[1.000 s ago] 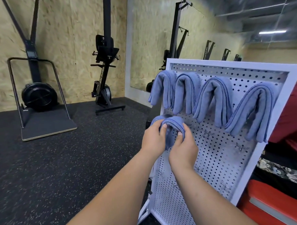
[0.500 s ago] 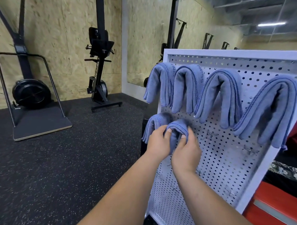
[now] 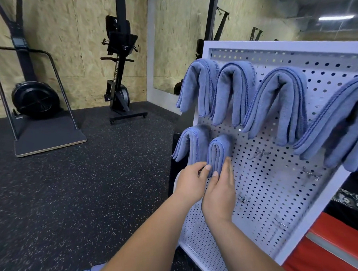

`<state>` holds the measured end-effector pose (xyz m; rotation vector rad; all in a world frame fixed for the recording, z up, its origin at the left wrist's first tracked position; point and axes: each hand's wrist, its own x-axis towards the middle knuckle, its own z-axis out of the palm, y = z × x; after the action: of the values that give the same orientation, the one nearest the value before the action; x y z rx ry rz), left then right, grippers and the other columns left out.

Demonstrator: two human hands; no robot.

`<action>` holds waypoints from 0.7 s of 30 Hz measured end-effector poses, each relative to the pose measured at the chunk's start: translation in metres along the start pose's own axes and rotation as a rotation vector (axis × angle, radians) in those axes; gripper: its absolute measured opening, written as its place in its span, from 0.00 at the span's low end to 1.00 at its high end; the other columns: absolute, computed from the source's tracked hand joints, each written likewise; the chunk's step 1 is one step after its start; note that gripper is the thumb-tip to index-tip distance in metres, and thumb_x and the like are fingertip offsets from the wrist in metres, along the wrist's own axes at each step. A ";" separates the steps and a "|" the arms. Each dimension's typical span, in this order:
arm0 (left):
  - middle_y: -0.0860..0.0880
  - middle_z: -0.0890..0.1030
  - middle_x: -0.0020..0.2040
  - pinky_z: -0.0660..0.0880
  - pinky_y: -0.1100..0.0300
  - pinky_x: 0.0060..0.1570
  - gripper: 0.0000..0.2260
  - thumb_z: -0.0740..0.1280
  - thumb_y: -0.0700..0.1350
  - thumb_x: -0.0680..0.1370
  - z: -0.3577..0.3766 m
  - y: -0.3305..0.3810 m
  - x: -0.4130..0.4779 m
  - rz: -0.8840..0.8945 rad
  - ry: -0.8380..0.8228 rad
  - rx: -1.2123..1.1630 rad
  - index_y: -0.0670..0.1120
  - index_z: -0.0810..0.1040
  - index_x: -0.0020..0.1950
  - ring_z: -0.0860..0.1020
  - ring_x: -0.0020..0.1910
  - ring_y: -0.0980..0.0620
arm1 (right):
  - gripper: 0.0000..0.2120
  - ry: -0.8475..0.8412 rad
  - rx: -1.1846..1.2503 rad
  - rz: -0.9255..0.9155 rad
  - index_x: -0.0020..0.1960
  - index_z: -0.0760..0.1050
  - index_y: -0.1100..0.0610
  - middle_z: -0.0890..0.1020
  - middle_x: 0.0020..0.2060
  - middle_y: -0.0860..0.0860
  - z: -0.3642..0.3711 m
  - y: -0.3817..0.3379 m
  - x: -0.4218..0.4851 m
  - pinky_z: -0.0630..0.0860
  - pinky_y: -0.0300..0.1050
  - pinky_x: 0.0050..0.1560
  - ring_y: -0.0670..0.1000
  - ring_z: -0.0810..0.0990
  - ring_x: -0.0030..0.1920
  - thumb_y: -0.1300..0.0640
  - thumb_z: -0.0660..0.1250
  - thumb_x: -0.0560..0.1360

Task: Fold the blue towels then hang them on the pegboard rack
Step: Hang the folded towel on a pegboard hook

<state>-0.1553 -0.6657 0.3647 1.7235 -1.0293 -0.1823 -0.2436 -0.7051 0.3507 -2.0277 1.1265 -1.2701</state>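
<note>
The white pegboard rack (image 3: 274, 179) stands tilted at the right. Several folded blue towels hang along its top row, among them one at the left end (image 3: 196, 85) and one at the right edge (image 3: 341, 124). Two more hang in the second row: a left one (image 3: 191, 144) and a smaller folded blue towel (image 3: 219, 151) beside it. My left hand (image 3: 190, 180) pinches that towel's lower left edge. From the other side my right hand (image 3: 221, 189) holds its lower end between thumb and fingers. Bare metal hooks (image 3: 260, 153) stick out of the board to the right.
More bare hooks (image 3: 311, 173) sit lower on the board. A red padded bench (image 3: 332, 252) lies behind the rack at the lower right. Across the black rubber floor (image 3: 70, 192), a fan machine on a platform (image 3: 35, 100) and an upright rower (image 3: 119, 72) stand by the wooden wall.
The small towel went from held in front of the board to hanging on a second-row hook. Both hands slid from its top fold down to its lower end.
</note>
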 end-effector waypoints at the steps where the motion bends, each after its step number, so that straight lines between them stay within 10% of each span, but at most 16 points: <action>1: 0.55 0.75 0.31 0.70 0.55 0.38 0.16 0.63 0.52 0.86 0.000 -0.003 -0.005 -0.004 -0.007 -0.003 0.52 0.75 0.39 0.70 0.31 0.56 | 0.27 -0.024 0.000 -0.001 0.86 0.55 0.51 0.59 0.84 0.46 -0.001 0.003 -0.006 0.63 0.44 0.75 0.49 0.60 0.83 0.54 0.55 0.88; 5: 0.58 0.83 0.45 0.70 0.75 0.43 0.12 0.64 0.52 0.87 -0.005 -0.015 -0.029 -0.090 -0.039 -0.108 0.50 0.85 0.60 0.79 0.43 0.63 | 0.28 -0.085 0.008 0.047 0.85 0.56 0.53 0.61 0.84 0.50 -0.005 0.017 -0.032 0.61 0.42 0.73 0.51 0.61 0.82 0.52 0.58 0.87; 8: 0.59 0.78 0.34 0.68 0.68 0.36 0.13 0.63 0.56 0.86 -0.008 -0.032 -0.049 -0.155 -0.058 -0.110 0.53 0.84 0.51 0.74 0.35 0.61 | 0.29 -0.107 -0.012 0.080 0.85 0.58 0.52 0.62 0.83 0.49 -0.004 0.025 -0.056 0.61 0.42 0.72 0.52 0.63 0.82 0.55 0.61 0.86; 14: 0.56 0.86 0.51 0.82 0.50 0.56 0.18 0.63 0.63 0.81 -0.016 -0.092 -0.100 -0.345 -0.061 -0.129 0.55 0.84 0.62 0.84 0.49 0.55 | 0.26 -0.207 -0.064 0.093 0.82 0.65 0.51 0.68 0.80 0.49 0.010 0.041 -0.101 0.70 0.53 0.73 0.54 0.70 0.77 0.56 0.64 0.84; 21: 0.54 0.85 0.61 0.77 0.55 0.61 0.14 0.67 0.53 0.83 -0.041 -0.186 -0.186 -0.635 -0.065 0.101 0.53 0.81 0.67 0.82 0.60 0.50 | 0.23 -0.552 -0.205 0.106 0.78 0.70 0.53 0.72 0.77 0.50 0.047 0.062 -0.163 0.70 0.50 0.70 0.53 0.72 0.75 0.55 0.65 0.84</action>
<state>-0.1453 -0.4943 0.1609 2.1043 -0.5103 -0.6002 -0.2620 -0.6019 0.2032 -2.2334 1.1001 -0.5004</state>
